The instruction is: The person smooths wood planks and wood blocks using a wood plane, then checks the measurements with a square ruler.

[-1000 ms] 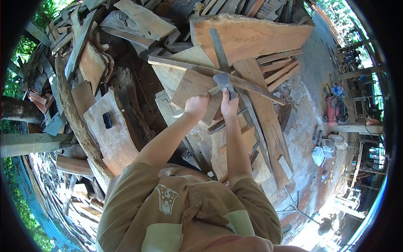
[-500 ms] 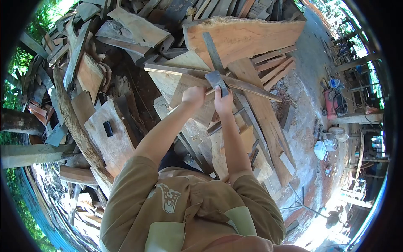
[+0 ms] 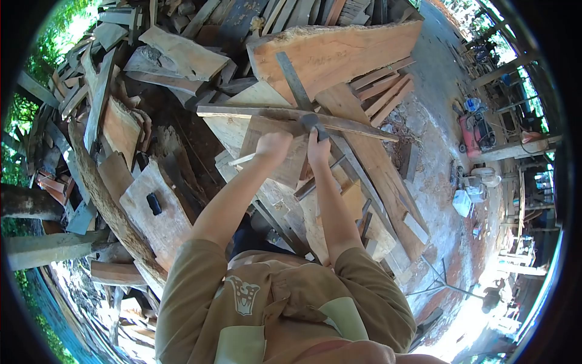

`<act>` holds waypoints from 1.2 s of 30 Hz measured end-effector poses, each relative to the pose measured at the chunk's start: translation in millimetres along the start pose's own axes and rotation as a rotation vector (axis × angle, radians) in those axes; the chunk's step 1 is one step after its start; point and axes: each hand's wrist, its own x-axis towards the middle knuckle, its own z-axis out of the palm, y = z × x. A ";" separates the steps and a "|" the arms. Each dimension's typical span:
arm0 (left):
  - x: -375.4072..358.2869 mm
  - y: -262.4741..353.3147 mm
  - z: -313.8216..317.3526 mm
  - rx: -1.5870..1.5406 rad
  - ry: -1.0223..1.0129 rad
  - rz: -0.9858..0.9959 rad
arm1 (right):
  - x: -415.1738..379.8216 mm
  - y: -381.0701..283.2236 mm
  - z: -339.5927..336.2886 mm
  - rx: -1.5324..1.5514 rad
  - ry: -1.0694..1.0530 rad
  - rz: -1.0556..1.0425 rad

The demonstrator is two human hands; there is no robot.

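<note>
My left hand point(image 3: 274, 147) is closed in a fist around the pale handle point(image 3: 242, 159) of what looks like a hammer; the handle's end sticks out to the left. To its right, my right hand point(image 3: 319, 150) grips the dark grey metal head point(image 3: 310, 123), fingers wrapped and thumb up against it. Where handle and head join is mostly hidden. Both hands are over a stack of boards, just in front of a long narrow plank point(image 3: 254, 113) lying crosswise. A grey flat bar point(image 3: 293, 80) slants away behind the head.
A large live-edge slab point(image 3: 339, 54) lies beyond the plank. Scrap wood is heaped at the left, with a small black object point(image 3: 154, 204) on one board point(image 3: 148, 227). On the right, a red machine point(image 3: 476, 130) and a white container point(image 3: 462, 202) stand on the concrete floor point(image 3: 433, 176).
The head has turned in my right hand and now shows a darker, rounder side. More of the pale handle shows beyond my left fist. The view has shifted slightly.
</note>
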 end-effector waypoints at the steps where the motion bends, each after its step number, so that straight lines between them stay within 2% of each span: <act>1: 1.2 -2.4 -3.5 -0.052 0.040 -0.040 | -3.4 -0.4 0.7 0.006 0.003 -0.003; 3: 4.0 -11.9 -10.7 -0.065 0.034 -0.027 | -7.0 0.4 1.0 -0.006 -0.003 -0.014; 4: 3.2 -13.5 -13.2 -0.085 0.015 -0.015 | -5.3 -5.2 -2.8 -0.024 -0.122 0.156; 8: 5.0 -13.1 -17.7 -0.055 0.016 -0.013 | 0.2 8.2 5.9 0.041 -0.057 0.112; 11: 3.6 -11.0 -20.9 -0.064 0.030 -0.018 | 0.5 14.5 5.8 -0.067 -0.084 0.116; 13: 4.0 -10.2 -22.9 -0.033 -0.024 -0.047 | 0.4 16.0 9.4 -0.025 -0.057 0.095; 17: 3.1 -11.1 -20.8 -0.013 -0.036 -0.030 | 5.9 6.3 5.6 -0.064 -0.136 0.153; 19: 2.5 -9.9 -20.4 -0.029 -0.021 -0.044 | 2.4 -6.7 3.1 0.130 -0.062 -0.043; 21: 6.5 -11.7 -18.5 -0.023 -0.043 -0.046 | 0.1 -20.2 -5.1 0.161 -0.127 -0.013; 23: 3.7 -12.2 -19.3 -0.006 -0.061 -0.048 | -0.5 -24.8 -6.9 0.267 -0.155 -0.084; 24: 3.3 -10.6 -21.1 -0.012 -0.066 -0.053 | 0.8 -15.1 -2.9 0.346 -0.136 -0.086; 27: 5.0 -9.9 -20.9 -0.009 -0.053 -0.044 | 5.0 8.5 4.7 0.291 -0.091 -0.048; 28: 3.0 -10.2 -18.6 -0.006 -0.042 -0.025 | -3.2 -6.0 -4.0 0.211 -0.087 0.118; 30: 2.5 -11.1 -15.2 -0.012 -0.020 -0.022 | 15.5 31.5 9.0 0.212 -0.114 0.075; 32: 1.8 -10.1 -16.8 -0.024 -0.004 -0.022 | 18.0 22.3 8.3 0.206 -0.144 0.036; 34: 2.0 -8.5 -17.4 -0.023 -0.036 -0.052 | 15.6 3.7 2.7 0.440 -0.154 -0.007; 36: 1.3 -8.3 -15.0 -0.016 -0.047 -0.047 | 7.9 -15.7 -7.6 0.429 -0.177 0.011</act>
